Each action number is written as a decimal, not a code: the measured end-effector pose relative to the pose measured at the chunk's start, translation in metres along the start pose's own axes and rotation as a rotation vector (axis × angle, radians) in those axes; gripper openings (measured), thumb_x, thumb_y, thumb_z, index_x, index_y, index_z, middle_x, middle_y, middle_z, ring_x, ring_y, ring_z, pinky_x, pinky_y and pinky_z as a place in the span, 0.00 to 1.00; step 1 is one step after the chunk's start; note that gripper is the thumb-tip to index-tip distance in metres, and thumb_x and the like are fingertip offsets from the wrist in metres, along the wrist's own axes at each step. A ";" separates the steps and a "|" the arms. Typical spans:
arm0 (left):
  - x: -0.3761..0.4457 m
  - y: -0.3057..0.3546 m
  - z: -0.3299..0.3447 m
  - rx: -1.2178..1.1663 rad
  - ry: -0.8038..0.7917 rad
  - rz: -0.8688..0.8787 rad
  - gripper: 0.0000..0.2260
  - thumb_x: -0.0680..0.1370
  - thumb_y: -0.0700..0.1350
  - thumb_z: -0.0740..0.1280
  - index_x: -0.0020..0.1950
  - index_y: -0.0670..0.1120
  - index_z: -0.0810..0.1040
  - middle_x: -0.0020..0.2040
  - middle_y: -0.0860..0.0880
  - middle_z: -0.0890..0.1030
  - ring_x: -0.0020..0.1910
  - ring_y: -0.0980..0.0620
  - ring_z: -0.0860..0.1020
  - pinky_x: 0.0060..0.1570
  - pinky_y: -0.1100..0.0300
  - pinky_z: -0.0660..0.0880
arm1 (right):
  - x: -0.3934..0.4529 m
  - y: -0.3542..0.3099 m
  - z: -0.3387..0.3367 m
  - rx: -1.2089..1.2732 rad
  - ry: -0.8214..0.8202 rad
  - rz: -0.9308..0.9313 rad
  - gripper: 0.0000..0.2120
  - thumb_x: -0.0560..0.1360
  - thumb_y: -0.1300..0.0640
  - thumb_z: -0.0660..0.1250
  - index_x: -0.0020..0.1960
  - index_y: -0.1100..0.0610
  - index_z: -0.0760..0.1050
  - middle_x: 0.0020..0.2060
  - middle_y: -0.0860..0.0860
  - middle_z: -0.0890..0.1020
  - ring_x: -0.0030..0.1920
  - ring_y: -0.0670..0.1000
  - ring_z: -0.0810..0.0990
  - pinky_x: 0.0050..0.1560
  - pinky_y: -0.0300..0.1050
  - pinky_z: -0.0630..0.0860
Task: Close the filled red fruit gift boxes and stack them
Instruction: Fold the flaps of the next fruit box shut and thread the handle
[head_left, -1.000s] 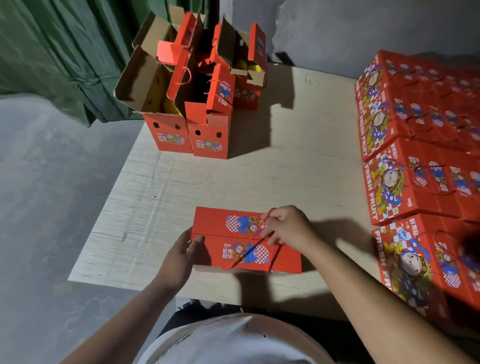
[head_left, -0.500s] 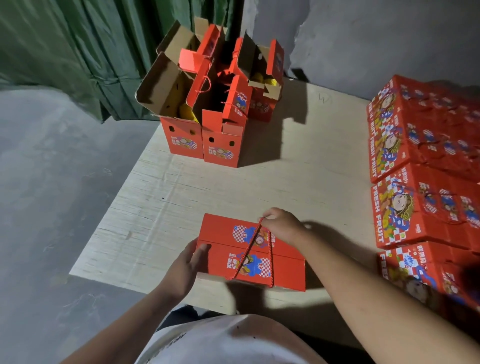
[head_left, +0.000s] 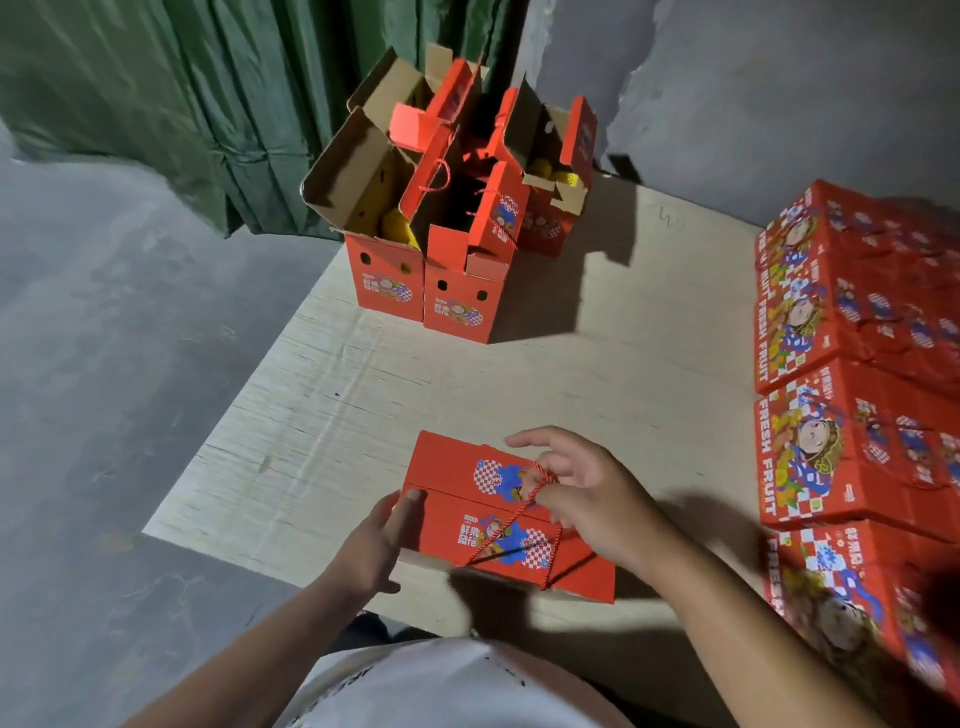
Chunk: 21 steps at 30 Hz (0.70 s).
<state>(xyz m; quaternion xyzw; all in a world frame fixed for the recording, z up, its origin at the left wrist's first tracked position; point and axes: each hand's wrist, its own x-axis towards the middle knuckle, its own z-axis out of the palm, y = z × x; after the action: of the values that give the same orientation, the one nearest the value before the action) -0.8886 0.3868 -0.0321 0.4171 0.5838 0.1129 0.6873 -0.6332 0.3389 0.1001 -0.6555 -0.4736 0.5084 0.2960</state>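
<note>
Head view: a pale wooden table (head_left: 519, 395) carries stacked closed red boxes (head_left: 852, 447) at right, open filled boxes (head_left: 447, 249) at the far edge, and one closed red gift box (head_left: 467, 525) near the front. Left hand (head_left: 374, 551) presses its end; right hand (head_left: 587, 499) seems to pinch its red cord handle (head_left: 511, 525).

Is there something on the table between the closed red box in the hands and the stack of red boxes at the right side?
Nothing visible: only bare table separates the closed red cardboard box from the stacked red boxes.
</note>
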 end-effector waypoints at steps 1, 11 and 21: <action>-0.001 0.000 0.001 -0.046 -0.004 -0.070 0.29 0.74 0.76 0.62 0.70 0.63 0.71 0.66 0.53 0.76 0.63 0.46 0.77 0.52 0.44 0.82 | -0.003 0.000 -0.001 -0.061 0.020 0.004 0.24 0.77 0.62 0.64 0.65 0.38 0.78 0.45 0.42 0.85 0.40 0.43 0.85 0.37 0.39 0.78; 0.003 0.020 0.010 -0.125 0.000 -0.102 0.29 0.77 0.71 0.65 0.61 0.48 0.83 0.56 0.43 0.86 0.57 0.39 0.83 0.48 0.45 0.85 | -0.005 -0.019 0.005 -0.018 0.153 0.023 0.18 0.72 0.55 0.61 0.57 0.41 0.81 0.36 0.63 0.82 0.31 0.54 0.72 0.33 0.48 0.68; 0.009 0.049 0.069 -0.269 -0.284 0.063 0.27 0.76 0.60 0.75 0.73 0.64 0.72 0.67 0.62 0.81 0.69 0.54 0.78 0.61 0.37 0.80 | -0.025 -0.020 -0.040 0.142 0.475 0.009 0.15 0.76 0.66 0.64 0.48 0.49 0.84 0.34 0.54 0.81 0.26 0.45 0.68 0.29 0.40 0.64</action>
<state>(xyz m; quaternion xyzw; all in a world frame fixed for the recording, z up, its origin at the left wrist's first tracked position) -0.8076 0.3934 -0.0060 0.3512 0.4473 0.1515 0.8085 -0.6025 0.3269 0.1400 -0.7363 -0.3508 0.3734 0.4421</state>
